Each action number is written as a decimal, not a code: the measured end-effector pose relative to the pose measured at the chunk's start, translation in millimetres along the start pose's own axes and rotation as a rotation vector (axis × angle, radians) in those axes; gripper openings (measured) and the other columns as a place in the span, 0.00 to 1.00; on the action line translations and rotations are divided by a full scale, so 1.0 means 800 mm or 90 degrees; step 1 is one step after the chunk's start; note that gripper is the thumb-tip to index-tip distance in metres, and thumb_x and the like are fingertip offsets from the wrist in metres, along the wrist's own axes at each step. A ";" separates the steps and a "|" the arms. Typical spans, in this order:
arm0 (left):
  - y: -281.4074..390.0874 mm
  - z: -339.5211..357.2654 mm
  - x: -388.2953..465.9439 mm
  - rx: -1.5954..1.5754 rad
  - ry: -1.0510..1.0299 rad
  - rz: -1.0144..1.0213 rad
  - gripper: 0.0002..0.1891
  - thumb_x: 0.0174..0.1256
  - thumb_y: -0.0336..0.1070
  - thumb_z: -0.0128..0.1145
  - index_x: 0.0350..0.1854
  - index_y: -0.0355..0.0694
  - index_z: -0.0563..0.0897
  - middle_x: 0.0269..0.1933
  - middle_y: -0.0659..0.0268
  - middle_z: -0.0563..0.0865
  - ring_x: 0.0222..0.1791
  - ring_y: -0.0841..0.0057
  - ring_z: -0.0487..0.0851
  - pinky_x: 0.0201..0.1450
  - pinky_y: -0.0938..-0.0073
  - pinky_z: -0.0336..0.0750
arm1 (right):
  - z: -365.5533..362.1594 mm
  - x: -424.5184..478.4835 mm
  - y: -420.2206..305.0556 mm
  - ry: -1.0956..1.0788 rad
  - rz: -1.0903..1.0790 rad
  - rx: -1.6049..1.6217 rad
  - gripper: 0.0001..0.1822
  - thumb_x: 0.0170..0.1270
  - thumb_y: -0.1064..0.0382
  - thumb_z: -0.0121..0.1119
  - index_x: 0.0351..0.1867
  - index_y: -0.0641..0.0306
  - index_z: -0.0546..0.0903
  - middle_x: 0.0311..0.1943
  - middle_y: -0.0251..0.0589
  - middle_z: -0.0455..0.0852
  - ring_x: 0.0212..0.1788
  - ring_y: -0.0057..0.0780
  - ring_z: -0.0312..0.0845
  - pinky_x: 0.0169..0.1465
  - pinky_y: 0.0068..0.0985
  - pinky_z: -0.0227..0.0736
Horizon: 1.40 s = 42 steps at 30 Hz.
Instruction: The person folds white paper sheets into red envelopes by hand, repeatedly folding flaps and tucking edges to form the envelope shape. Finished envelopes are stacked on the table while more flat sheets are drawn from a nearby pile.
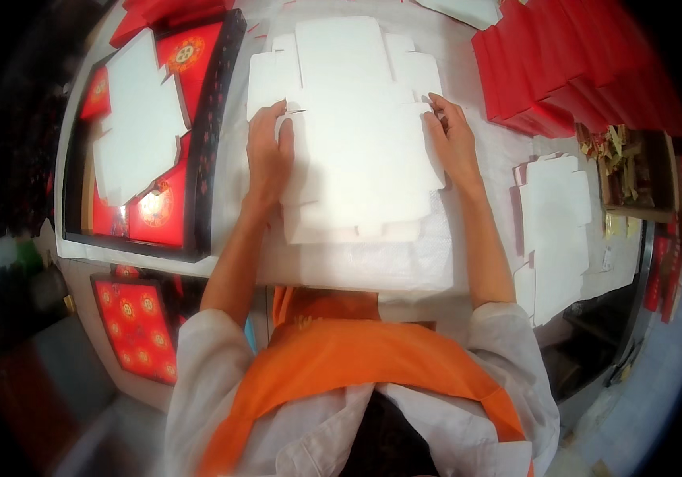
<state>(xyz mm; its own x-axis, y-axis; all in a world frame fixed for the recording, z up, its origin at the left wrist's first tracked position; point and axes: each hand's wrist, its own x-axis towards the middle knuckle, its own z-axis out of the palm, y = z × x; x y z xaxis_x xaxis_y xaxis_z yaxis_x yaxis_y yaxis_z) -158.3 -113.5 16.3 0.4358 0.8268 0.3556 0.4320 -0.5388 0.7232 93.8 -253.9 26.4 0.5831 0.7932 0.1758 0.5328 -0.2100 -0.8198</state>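
A flat white cardboard box blank (353, 137) lies unfolded before me, its tabs and slots spread along the edges. At its left side my left hand (269, 146) holds the edge by a slit, thumb and forefinger over the white board. Opposite it, my right hand (454, 140) grips the right edge at a side flap, with the thumb on the near side of a cut. The parts of the board under both hands are hidden.
Left stands a black-rimmed tray (198, 238) with red patterned boxes (165, 229) and a white folded blank (138, 119). At right are stacked red boxes (532, 77), more white blanks (555, 226) and an open carton (639, 211). The table's front edge (353, 286) is near my orange apron.
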 end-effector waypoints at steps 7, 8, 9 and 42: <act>0.006 -0.002 0.000 -0.101 0.000 -0.093 0.17 0.68 0.26 0.47 0.58 0.31 0.75 0.54 0.53 0.82 0.56 0.60 0.78 0.60 0.69 0.70 | 0.016 -0.006 -0.014 0.035 -0.105 -0.239 0.16 0.66 0.64 0.57 0.54 0.63 0.78 0.51 0.46 0.77 0.50 0.42 0.73 0.55 0.32 0.70; 0.006 -0.003 0.001 -0.118 -0.008 -0.091 0.18 0.69 0.27 0.46 0.59 0.31 0.74 0.56 0.53 0.80 0.58 0.61 0.77 0.62 0.69 0.68 | 0.017 -0.006 -0.017 0.038 -0.096 -0.230 0.16 0.65 0.63 0.57 0.54 0.63 0.78 0.51 0.47 0.77 0.51 0.43 0.73 0.55 0.33 0.69; 0.006 -0.005 0.002 -0.135 -0.015 -0.091 0.18 0.70 0.28 0.45 0.61 0.31 0.73 0.58 0.53 0.79 0.60 0.61 0.76 0.64 0.69 0.67 | 0.017 -0.007 -0.020 0.041 -0.088 -0.222 0.16 0.65 0.63 0.57 0.54 0.63 0.78 0.50 0.47 0.77 0.51 0.44 0.72 0.56 0.33 0.69; 0.026 -0.003 -0.060 -0.065 -0.078 -0.119 0.33 0.74 0.49 0.39 0.69 0.23 0.58 0.71 0.35 0.56 0.73 0.45 0.54 0.75 0.57 0.46 | 0.020 -0.072 -0.009 -0.011 -0.023 -0.101 0.24 0.73 0.64 0.40 0.68 0.72 0.62 0.68 0.58 0.62 0.72 0.49 0.56 0.73 0.35 0.52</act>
<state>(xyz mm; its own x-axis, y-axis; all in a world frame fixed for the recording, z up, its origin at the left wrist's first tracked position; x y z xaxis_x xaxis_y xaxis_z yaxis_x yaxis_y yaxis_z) -172.2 -163.7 16.1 0.4507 0.8816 0.1397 0.4351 -0.3537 0.8280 46.3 -288.6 13.4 0.5520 0.8112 0.1931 0.6443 -0.2679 -0.7163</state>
